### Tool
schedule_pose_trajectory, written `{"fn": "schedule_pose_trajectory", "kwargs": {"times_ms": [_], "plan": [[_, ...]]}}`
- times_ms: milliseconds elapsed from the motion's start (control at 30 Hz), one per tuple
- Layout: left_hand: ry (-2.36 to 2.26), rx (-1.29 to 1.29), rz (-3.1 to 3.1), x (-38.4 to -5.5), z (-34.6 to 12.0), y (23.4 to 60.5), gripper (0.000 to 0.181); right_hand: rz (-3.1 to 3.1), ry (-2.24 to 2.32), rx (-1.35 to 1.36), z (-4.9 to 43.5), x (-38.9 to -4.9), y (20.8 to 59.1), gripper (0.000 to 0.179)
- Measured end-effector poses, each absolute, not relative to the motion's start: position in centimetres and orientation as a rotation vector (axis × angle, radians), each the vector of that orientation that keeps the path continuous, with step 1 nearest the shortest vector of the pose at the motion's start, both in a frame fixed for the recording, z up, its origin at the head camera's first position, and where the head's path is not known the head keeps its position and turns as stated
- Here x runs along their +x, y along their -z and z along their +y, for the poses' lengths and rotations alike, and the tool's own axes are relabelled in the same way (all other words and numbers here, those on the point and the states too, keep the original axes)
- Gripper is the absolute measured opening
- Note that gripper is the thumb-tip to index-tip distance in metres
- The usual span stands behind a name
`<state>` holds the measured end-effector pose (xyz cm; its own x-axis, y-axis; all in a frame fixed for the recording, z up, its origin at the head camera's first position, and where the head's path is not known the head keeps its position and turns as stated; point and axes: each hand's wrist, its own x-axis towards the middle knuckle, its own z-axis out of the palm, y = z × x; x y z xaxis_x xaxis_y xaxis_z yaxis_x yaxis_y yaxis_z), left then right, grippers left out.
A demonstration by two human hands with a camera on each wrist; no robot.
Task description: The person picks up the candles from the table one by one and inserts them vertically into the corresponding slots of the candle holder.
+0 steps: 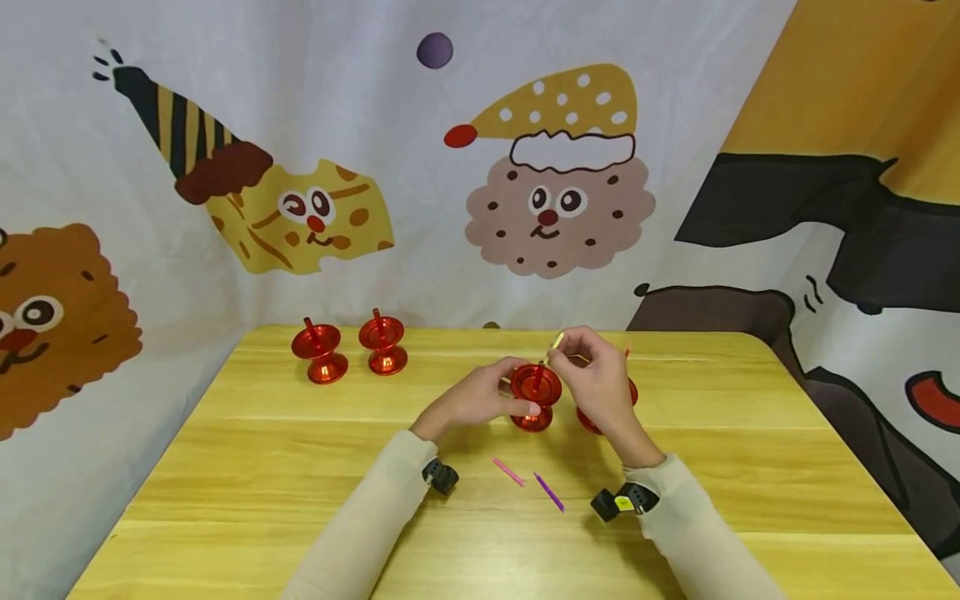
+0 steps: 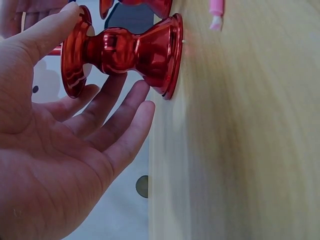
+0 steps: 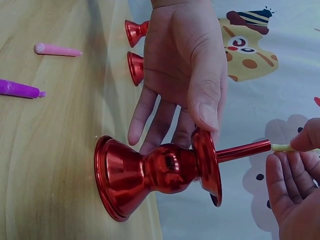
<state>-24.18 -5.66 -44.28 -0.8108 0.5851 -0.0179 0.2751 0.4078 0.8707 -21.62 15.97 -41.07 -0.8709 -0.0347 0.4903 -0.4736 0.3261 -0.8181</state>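
Observation:
A shiny red candle holder (image 1: 529,418) with a dish and a thin upright tube stands on the table. My left hand (image 1: 480,395) holds it, thumb on the dish rim (image 3: 212,165) and fingers behind the stem (image 2: 112,50). Between thumb and fingertips, my right hand (image 1: 596,383) pinches a thin pale yellow candle (image 3: 281,147). The candle's lower end meets the top of the tube (image 3: 245,150); how far it sits inside cannot be told. A pink candle (image 1: 507,472) and a purple candle (image 1: 550,492) lie in front of the holder.
Partly hidden by my right hand is another red holder (image 1: 634,392), with an orange-pink tip rising above it. Two more red holders, one at the far left (image 1: 324,369) and one beside it (image 1: 387,362), stand on the wooden table (image 1: 247,483). A printed cloth (image 1: 427,208) hangs behind.

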Motion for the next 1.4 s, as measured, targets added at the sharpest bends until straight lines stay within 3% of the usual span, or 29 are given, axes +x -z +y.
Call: {"fn": "schedule_pose_trajectory", "kwargs": {"times_ms": [1100, 1400], "plan": [[-1.365, 0.742, 2.337, -24.24, -5.48, 44.12, 0.072, -2.248, -1.437, 0.567, 16.12, -22.01, 41.29, 0.006], [-1.367, 0.739, 2.333, -24.33, -5.54, 44.26, 0.074, -2.221, -1.265, 0.683, 16.08, -22.32, 41.39, 0.021]]}}
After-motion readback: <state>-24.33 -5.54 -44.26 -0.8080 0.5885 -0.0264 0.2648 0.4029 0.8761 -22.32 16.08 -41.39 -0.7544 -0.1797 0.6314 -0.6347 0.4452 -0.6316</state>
